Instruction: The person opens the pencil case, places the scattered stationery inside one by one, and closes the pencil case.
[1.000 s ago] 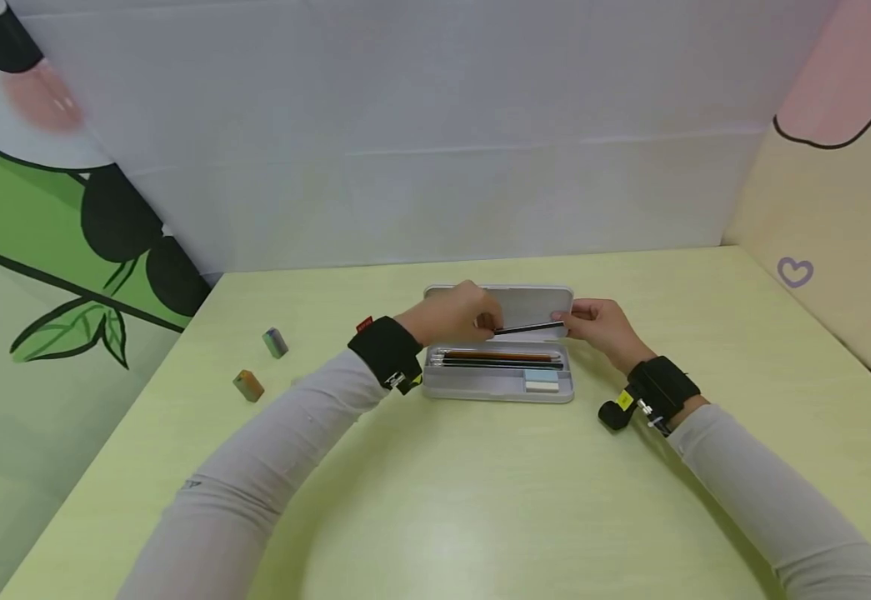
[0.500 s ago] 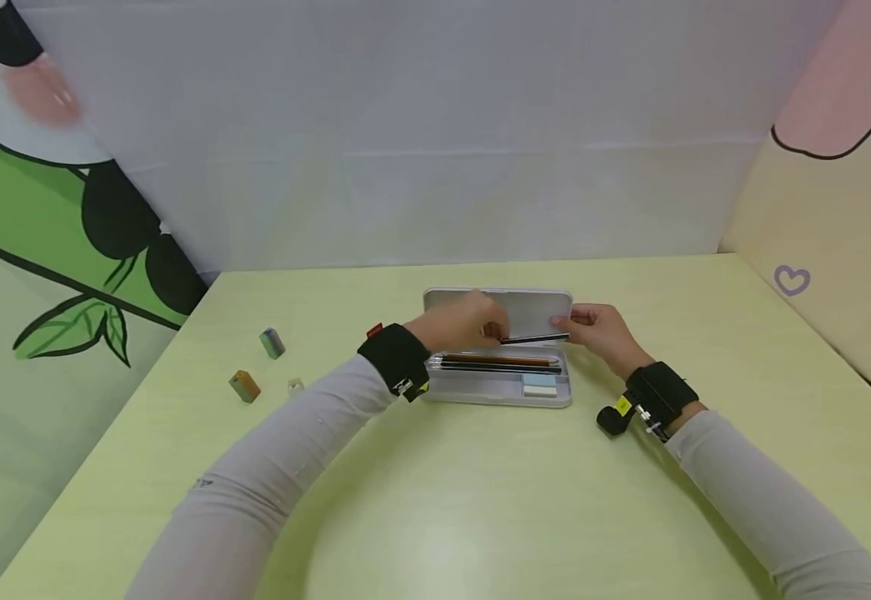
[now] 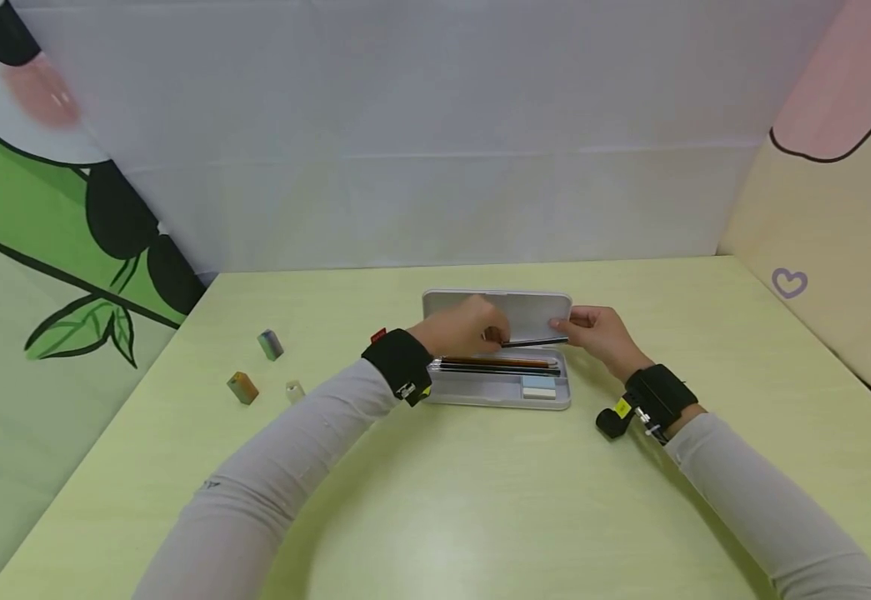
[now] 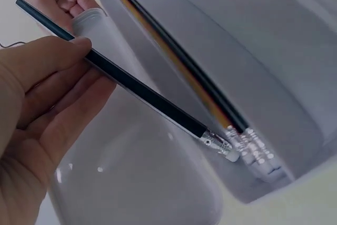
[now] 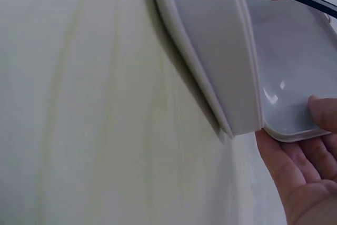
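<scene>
A pale grey pencil case [image 3: 473,393] lies open on the table, its lid [image 3: 536,310] raised at the back. My left hand [image 3: 467,325] pinches a dark pencil [image 4: 147,96] between thumb and fingers. In the left wrist view this pencil slants over the case, its white eraser end close to the other pencils [image 4: 189,72]. Those lie side by side in the long rear compartment, one orange-brown and others dark. With thumb inside and fingers behind, my right hand [image 3: 596,335] holds the lid's right edge. A light blue and white eraser [image 3: 538,387] sits in the front compartment.
Left of the case, on the table [image 3: 435,500], stand a grey-purple small block [image 3: 270,344], an orange and green block [image 3: 243,387] and a whitish piece [image 3: 295,391] beside my left sleeve. A pale wall [image 3: 450,200] rises behind the table's back edge.
My left hand has moved slightly right and down with the pencil, bringing it lower, near the hinge side of the case. The right hand keeps its hold on the lid.
</scene>
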### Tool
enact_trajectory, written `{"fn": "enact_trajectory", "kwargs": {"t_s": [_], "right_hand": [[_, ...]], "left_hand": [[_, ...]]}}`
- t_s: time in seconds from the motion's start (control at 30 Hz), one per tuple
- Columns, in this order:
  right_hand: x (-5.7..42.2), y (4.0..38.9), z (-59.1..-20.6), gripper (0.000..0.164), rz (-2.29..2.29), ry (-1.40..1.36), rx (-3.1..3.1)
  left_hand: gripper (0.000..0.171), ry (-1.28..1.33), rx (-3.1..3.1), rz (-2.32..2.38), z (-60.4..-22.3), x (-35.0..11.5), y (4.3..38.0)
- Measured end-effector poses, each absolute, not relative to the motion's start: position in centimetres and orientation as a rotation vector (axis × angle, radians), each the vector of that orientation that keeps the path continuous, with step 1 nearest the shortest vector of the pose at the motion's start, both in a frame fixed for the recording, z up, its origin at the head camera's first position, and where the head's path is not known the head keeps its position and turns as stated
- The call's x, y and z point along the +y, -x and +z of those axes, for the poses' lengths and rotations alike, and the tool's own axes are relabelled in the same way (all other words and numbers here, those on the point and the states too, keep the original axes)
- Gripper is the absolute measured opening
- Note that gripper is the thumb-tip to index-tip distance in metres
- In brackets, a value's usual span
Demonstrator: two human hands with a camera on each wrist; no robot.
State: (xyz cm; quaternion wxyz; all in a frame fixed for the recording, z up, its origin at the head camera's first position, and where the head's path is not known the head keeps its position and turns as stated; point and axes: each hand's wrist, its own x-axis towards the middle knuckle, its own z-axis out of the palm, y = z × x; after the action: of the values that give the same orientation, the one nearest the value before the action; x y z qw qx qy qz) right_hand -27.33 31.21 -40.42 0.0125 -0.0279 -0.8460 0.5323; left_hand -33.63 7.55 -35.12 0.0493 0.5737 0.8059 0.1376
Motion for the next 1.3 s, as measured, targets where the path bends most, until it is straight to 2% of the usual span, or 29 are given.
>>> {"fn": "enact_trajectory", "kwargs": {"t_s": [0.37, 0.7, 1.3], "right_hand": [[31.2, 27.4, -40.7, 0.049, 1.742, 0.080, -2.613], [31.0, 27.3, -40.5, 0.050, 1.753, 0.065, -2.603], [30.9, 26.9, -40.4, 0.049, 1.765, 0.074, -2.594]], "left_hand": [[0.011, -1.732, 2.473, 0.303, -37.3, 7.6, 34.0], [0.011, -1.796, 2.561, 0.195, -37.9, 7.4, 33.6], [0.015, -1.722, 2.690, 0.036, -37.9, 7.2, 32.6]]}}
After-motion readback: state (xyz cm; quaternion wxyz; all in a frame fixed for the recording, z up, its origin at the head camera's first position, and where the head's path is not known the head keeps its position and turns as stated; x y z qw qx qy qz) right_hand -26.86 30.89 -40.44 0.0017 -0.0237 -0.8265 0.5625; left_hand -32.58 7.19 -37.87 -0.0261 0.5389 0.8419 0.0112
